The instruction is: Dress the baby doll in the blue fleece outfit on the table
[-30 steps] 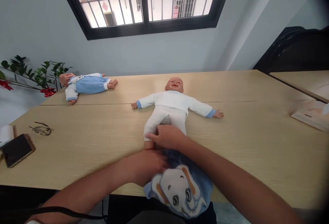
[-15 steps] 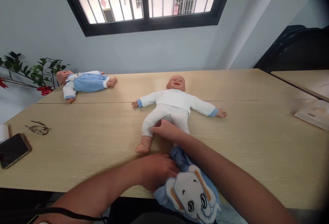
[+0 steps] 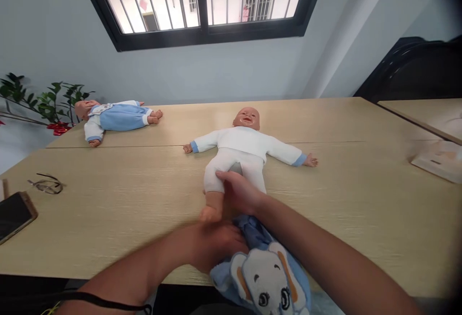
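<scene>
A baby doll (image 3: 241,139) in a white top with blue cuffs and white trousers lies on its back, arms spread, feet towards me. My right hand (image 3: 240,190) is closed round its leg on the left, thumb on top by the knee and the other fingers behind. That leg's bare foot (image 3: 211,213) points at me; the other lower leg is hidden behind my forearm. My left hand (image 3: 222,242) grips the bunched upper end of a blue garment (image 3: 269,276) with an elephant face, just below the foot. The garment hangs over the table's front edge. My left fingertips are mostly hidden.
A second doll (image 3: 122,115) in blue and white lies at the back left beside a leafy plant (image 3: 50,103). Glasses (image 3: 46,185) and a phone (image 3: 16,215) rest on the table (image 3: 346,199) at the left. A pale flat packet (image 3: 438,161) lies far right.
My right hand has wrapped further round the doll's leg, with the thumb now on top. The leg has shifted slightly right. My left hand and the garment have moved slightly left and towards me.
</scene>
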### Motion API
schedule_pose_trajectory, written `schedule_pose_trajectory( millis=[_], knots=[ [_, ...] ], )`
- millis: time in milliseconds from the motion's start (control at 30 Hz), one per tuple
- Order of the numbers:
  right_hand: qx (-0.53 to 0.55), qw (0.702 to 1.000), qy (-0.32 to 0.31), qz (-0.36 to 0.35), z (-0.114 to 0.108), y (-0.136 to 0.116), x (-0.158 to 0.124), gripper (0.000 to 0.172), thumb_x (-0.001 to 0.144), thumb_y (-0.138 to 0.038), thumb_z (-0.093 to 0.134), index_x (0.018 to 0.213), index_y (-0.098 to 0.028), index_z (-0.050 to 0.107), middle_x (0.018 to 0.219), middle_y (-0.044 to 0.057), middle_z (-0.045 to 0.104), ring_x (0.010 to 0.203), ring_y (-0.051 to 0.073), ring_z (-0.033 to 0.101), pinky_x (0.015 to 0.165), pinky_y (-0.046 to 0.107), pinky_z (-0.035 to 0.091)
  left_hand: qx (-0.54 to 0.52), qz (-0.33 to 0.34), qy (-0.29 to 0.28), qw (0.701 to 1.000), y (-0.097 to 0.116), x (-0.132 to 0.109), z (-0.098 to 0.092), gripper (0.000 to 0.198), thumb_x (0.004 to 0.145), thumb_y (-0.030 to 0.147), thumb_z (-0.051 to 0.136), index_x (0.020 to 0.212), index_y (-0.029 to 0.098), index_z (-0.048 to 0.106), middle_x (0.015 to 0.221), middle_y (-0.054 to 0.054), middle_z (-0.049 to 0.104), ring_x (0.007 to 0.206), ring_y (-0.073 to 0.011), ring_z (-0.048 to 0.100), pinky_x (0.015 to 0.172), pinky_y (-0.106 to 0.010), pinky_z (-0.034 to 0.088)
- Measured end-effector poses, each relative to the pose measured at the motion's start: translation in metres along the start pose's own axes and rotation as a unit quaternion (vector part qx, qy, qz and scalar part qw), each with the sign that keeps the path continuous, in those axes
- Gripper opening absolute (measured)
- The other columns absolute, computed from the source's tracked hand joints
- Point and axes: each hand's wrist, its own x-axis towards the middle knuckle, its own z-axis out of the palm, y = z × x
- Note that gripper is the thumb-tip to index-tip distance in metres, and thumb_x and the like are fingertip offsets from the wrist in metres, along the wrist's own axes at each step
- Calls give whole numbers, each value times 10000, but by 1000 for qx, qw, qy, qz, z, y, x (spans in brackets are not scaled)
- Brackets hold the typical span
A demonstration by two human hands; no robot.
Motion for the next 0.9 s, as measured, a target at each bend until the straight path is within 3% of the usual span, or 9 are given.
schedule_pose_trajectory(
  millis=[100, 167, 300, 433, 500, 600, 667, 767, 900],
  knots=[
    [173, 980, -79, 59, -8, -3, -15, 431, 1024, -486, 368, 1150, -172, 636, 1082, 129, 727, 988, 241, 700, 830, 361, 575, -64, -97, 45, 992, -2, -15, -12, 170, 790, 221, 693, 905, 206, 569, 885, -12, 667, 771, -178, 626, 684, -277, 525],
    [199, 974, -95, 54, -15, -2, -21, 336, 958, -473, 540, 1137, -198, 615, 1110, 102, 723, 969, 219, 702, 848, 349, 573, -108, -146, 74, 981, -4, -23, -23, 157, 794, 212, 676, 924, 205, 588, 935, -18, 683, 809, -181, 639, 707, -273, 537],
    [147, 987, -64, 23, -31, 5, -24, 311, 886, -416, 666, 1116, -220, 588, 1118, 86, 719, 966, 220, 702, 825, 341, 580, -126, -94, 123, 980, -8, -33, -41, 73, 843, 204, 629, 913, 210, 648, 995, -44, 722, 976, -215, 665, 923, -347, 539],
    [67, 997, 26, -35, -35, 7, -22, 376, 896, -476, 652, 1159, -214, 588, 1155, 97, 712, 1015, 247, 681, 838, 361, 578, -9, -73, 266, 961, -10, -36, -42, 120, 856, 281, 639, 956, 216, 625, 971, -84, 692, 950, -249, 636, 915, -414, 513],
    [39, 994, 74, -70, -31, 7, -21, 389, 859, -476, 697, 1122, -206, 598, 1130, 91, 716, 1027, 262, 669, 865, 377, 566, 55, -118, 376, 917, -11, -33, -33, 156, 848, 271, 661, 980, 225, 593, 1002, -84, 653, 959, -244, 611, 890, -407, 506],
    [70, 984, 141, -85, -24, 9, -19, 378, 830, -452, 711, 1087, -203, 588, 1081, 86, 720, 1014, 283, 666, 862, 405, 562, 74, -223, 577, 782, -12, -25, -16, 349, 737, 261, 784, 942, 239, 502, 985, -33, 554, 869, -186, 548, 756, -314, 494],
    [99, 978, 168, -79, -20, 12, -17, 400, 833, -461, 700, 1115, -210, 568, 1080, 89, 715, 1016, 294, 666, 840, 414, 566, 23, -272, 627, 730, -10, -20, -8, 393, 711, 198, 782, 797, 238, 401, 826, 26, 469, 702, -128, 449, 610, -238, 410],
    [116, 970, 202, -77, -17, 15, -16, 446, 819, -483, 708, 1144, -230, 538, 1091, 88, 708, 1032, 301, 666, 818, 407, 570, -53, -287, 590, 753, -8, -19, -5, 408, 757, 95, 692, 660, 220, 317, 626, 67, 353, 568, -97, 337, 514, -211, 299],
    [151, 963, 210, -79, -16, 18, -16, 444, 820, -511, 694, 1121, -246, 504, 1063, 83, 702, 974, 287, 688, 769, 379, 577, -67, -214, 569, 791, -6, -21, -13, 228, 800, 98, 728, 720, 209, 546, 727, 28, 599, 696, -126, 572, 640, -241, 484]
  ],
)
